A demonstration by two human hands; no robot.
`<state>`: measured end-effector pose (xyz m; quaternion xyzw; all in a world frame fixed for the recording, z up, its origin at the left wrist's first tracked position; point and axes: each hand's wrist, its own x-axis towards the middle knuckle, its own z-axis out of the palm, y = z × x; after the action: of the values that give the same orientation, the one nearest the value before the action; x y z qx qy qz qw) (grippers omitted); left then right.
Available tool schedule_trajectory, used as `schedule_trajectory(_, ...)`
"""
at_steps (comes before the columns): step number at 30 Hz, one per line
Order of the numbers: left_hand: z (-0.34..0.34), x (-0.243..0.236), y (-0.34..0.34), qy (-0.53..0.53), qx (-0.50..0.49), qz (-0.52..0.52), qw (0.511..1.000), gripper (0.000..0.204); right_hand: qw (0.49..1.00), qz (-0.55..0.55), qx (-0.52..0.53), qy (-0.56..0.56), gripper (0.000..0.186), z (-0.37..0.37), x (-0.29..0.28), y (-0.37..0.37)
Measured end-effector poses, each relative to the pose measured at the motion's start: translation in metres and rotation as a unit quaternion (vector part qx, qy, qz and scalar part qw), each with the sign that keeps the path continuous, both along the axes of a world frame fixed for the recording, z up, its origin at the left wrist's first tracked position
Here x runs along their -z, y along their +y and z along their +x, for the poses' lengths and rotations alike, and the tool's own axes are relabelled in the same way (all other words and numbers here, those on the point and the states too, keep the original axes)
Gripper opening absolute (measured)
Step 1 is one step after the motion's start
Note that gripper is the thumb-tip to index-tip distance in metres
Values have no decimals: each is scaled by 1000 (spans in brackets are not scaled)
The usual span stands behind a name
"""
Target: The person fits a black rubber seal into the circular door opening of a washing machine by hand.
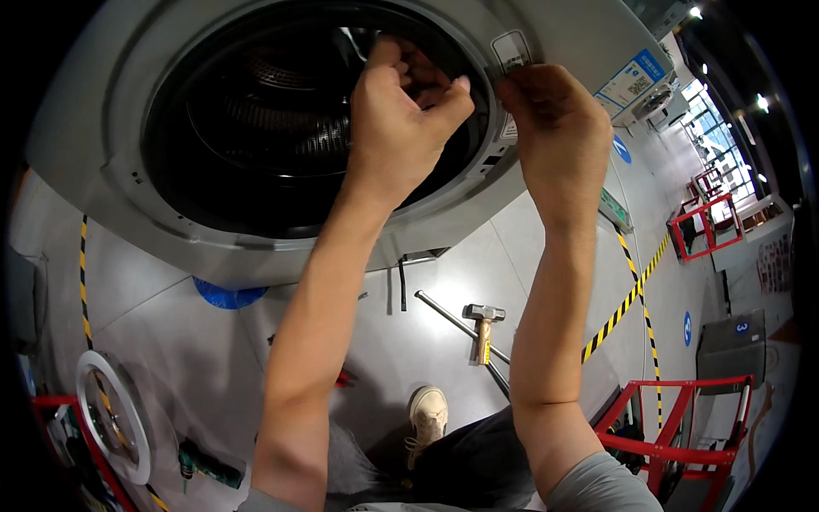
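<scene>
A grey front-loading washing machine point(281, 260) fills the top of the view, its round door opening showing the dark metal drum point(328, 136). My left hand point(401, 111) reaches into the upper right of the opening, by the black rim. Its fingers curl inward, partly hidden behind the hand, with the thumb bent towards the rim. Just outside the opening, my right hand point(563, 119) is closed, fingertips pinched against the front panel beside a white label point(512, 51). Whatever either hand grips is hidden or too small to make out.
On the floor below lie a hammer point(485, 326), a long metal bar point(445, 309) and a green power drill point(209, 468). A round white-rimmed door point(111, 418) stands at lower left. Red metal frames point(682, 452) are at right, near black-and-yellow floor tape point(627, 303).
</scene>
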<state>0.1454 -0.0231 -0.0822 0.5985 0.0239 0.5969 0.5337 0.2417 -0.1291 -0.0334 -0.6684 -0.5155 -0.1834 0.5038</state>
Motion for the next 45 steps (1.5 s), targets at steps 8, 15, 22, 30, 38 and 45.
schedule_trajectory(8,4,13,14,-95,124,-46,987,31,999,-16,-31,30,9,2,-2,0)
schedule_trajectory(15,10,15,18,-77,81,-12,994,21,999,-6,-43,32,9,7,0,1)
schedule_trajectory(22,10,18,21,-29,45,19,998,20,999,11,-42,28,10,11,1,2)
schedule_trajectory(30,6,21,18,67,14,87,994,21,998,18,-55,36,10,12,2,1)
schedule_trajectory(38,13,20,16,8,-2,84,996,20,999,-8,-52,12,9,10,2,-1)
schedule_trajectory(45,19,18,1,76,-12,55,996,29,998,-10,-52,29,11,12,1,0)
